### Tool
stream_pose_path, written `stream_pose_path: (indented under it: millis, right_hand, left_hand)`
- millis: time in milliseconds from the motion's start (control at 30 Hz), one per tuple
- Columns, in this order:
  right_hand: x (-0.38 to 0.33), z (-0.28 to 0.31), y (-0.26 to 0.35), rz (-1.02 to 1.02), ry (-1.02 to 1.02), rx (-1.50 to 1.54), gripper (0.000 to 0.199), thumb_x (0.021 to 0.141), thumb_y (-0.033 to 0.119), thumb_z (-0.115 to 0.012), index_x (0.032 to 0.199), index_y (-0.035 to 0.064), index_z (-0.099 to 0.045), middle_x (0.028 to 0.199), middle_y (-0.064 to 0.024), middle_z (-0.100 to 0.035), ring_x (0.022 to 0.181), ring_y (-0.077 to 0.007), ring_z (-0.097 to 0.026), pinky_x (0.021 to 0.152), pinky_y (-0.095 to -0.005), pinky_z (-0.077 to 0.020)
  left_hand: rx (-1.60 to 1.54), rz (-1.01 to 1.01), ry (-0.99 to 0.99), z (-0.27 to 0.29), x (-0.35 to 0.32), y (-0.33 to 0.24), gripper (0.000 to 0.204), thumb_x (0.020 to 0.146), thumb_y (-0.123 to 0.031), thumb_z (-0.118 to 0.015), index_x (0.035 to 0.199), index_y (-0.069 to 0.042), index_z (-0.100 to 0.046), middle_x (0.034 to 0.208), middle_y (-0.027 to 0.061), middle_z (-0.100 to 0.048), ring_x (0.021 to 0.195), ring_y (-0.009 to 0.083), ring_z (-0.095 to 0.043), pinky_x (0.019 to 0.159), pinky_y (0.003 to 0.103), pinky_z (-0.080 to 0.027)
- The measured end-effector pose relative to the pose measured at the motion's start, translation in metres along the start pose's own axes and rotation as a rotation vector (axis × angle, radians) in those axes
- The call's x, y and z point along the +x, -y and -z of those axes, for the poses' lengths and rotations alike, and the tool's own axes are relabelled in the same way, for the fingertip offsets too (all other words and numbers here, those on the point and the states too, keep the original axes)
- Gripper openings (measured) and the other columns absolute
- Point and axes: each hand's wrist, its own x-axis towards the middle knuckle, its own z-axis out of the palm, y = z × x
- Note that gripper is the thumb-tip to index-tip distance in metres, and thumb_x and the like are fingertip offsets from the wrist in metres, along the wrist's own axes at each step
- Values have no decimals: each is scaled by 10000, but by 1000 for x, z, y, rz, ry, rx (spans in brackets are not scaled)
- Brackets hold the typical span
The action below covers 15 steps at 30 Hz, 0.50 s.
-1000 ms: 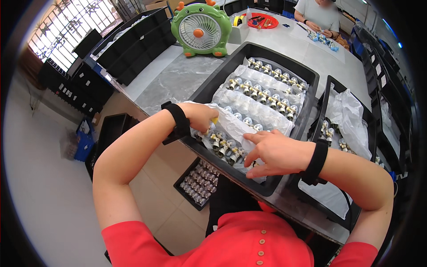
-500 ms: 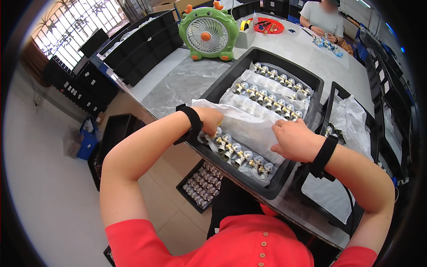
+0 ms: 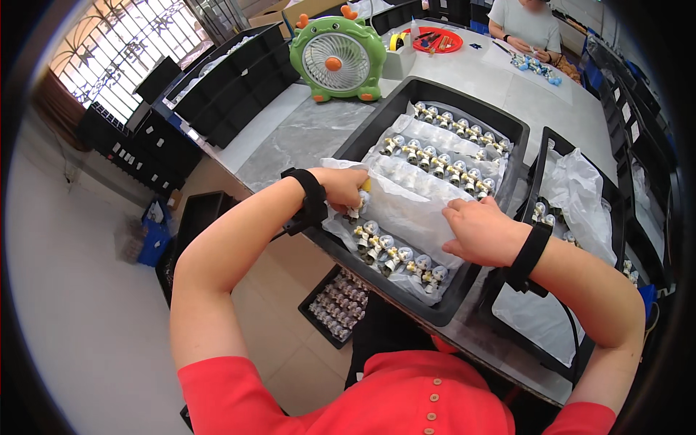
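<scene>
While both forearms reach in from the lower edge, the left hand [image 3: 341,187] is curled into a loose fist at the near left edge of the translucent plastic sheet [image 3: 417,206], fingers closed on the sheet's edge — a small yellow bit shows at its fingertips, too small to tell what it is. The right hand [image 3: 480,230] lies on the same sheet further right, palm down, its fingers bent and pressed together on the plastic, gripping or pinning it; which of the two cannot be told. The sheet lies across the middle of a black tray [image 3: 435,313] on the grey table [image 3: 304,138], covering one row of small brass fittings [image 3: 395,255] while the row nearest the person lies bare just below both hands. More rows of the same fittings sit further back in the tray. Both wrists carry black bands. Just right of the tray stands a second black tray [image 3: 540,156] lined with crumpled plastic. At the far end of the table stands a green fan [image 3: 338,59] — round and toy-shaped.
</scene>
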Motion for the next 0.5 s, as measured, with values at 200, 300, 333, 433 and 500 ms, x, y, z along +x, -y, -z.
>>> stream_pose_path:
  millis: [200,300,333,433,500]
  right_hand:
    - [-2,-5,-2,29,-18,6,410,822,314,-664,996,-49,-585,996,-176,-592,928,-353,-615,816,-498,-417]
    - [-3,-3,-4,46,-51,15,401,817,303,-670,995,-45,-583,997,-176,-590,926,-354,-615,813,-494,-419]
    - [-3,-2,-4,40,-50,19,400,817,300,-671,997,-46,-581,998,-175,-588,927,-352,-614,812,-492,-419]
    - [-2,1,-3,27,-63,16,396,816,290,-671,1001,-47,-576,1002,-174,-585,933,-346,-608,808,-485,-419]
    - [-3,1,-3,22,-92,-11,393,817,283,-668,1002,-49,-571,1009,-175,-582,937,-339,-604,809,-479,-418]
  left_hand:
    - [135,51,122,-8,14,15,407,776,-38,-621,1144,18,-456,918,105,-589,808,196,-645,652,288,-536]
    - [124,82,207,-9,16,18,428,766,-38,-635,1158,5,-468,937,129,-606,841,213,-647,660,300,-536]
    - [93,92,204,-10,13,14,446,760,-46,-646,1169,-4,-473,951,141,-614,861,226,-647,677,310,-534]
    - [253,10,128,-13,7,11,484,752,-82,-672,1198,-30,-492,999,179,-632,924,270,-639,749,349,-517]
    - [389,-55,54,-15,1,11,494,754,-109,-678,1212,-47,-503,1026,194,-637,960,300,-630,794,373,-497]
